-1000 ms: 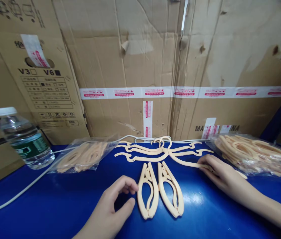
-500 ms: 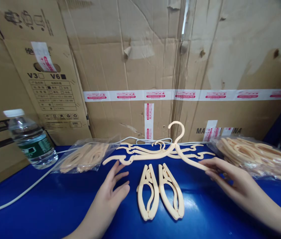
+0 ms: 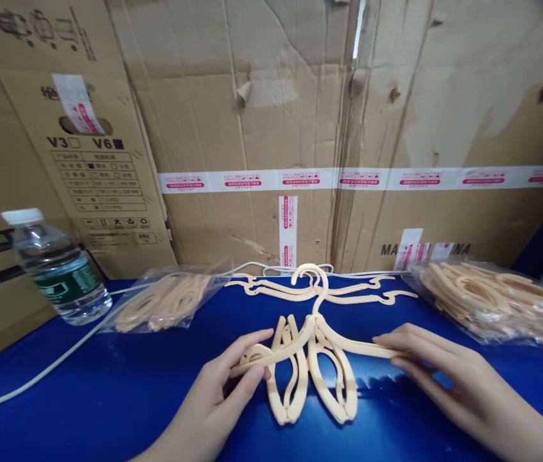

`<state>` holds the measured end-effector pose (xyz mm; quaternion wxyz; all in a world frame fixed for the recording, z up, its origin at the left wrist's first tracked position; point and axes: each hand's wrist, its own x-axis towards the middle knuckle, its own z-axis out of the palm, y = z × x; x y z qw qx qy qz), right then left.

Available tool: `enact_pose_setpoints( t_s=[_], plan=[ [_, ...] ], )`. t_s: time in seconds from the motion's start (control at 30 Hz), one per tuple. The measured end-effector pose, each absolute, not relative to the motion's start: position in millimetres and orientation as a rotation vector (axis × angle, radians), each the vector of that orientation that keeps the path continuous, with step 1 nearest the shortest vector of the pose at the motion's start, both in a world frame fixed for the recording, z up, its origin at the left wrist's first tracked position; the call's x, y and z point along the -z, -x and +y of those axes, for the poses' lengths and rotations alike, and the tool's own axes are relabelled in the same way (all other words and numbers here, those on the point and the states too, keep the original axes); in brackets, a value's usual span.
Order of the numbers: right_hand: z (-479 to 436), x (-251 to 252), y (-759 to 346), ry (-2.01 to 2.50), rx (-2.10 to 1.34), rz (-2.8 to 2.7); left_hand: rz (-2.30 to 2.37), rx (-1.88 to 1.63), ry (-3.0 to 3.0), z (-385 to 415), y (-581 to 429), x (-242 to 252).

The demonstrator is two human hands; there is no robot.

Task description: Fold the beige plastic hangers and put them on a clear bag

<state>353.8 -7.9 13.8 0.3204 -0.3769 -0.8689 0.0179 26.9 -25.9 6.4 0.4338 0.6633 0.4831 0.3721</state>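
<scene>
A cream plastic clothes hanger (image 3: 322, 321) with its hook up spans the space between my hands, its arms spread. My left hand (image 3: 226, 382) pinches its left arm between thumb and fingers. At the other end, my right hand (image 3: 449, 369) grips the tip of the right arm; that tip is hidden by the fingers. Below and partly behind it, two folded hangers (image 3: 275, 401) lie side by side on the blue table surface (image 3: 156, 385). Farther back, unfolded hangers (image 3: 281, 294) lie spread out with their hooks overlapping.
Clear plastic bags of folded hangers lie at the left (image 3: 170, 301) and right (image 3: 488, 301). A water bottle (image 3: 67, 276) stands at the far left near a white cable (image 3: 50, 378). Tall cardboard (image 3: 252, 128) walls the back.
The held hanger has come down and nearer, now in front of the folded ones. My left hand, earlier with fingers apart beside its left arm, has closed on that arm.
</scene>
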Motion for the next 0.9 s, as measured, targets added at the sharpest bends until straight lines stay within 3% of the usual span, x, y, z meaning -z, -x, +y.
enact_pose_setpoints(
  t_s=[0.4,0.77,0.9],
  plan=[
    [-14,-23,-363,0.825,0.702,-2.368,1.312,-0.941,-1.628,-27,-27,-11],
    [-14,-7,-371,0.931,0.787,-2.319,1.262,-0.915,-1.639,-26,-27,-8],
    [-14,-12,-363,0.935,0.672,-2.282,1.266,-0.925,-1.622,-26,-28,-8]
  ],
)
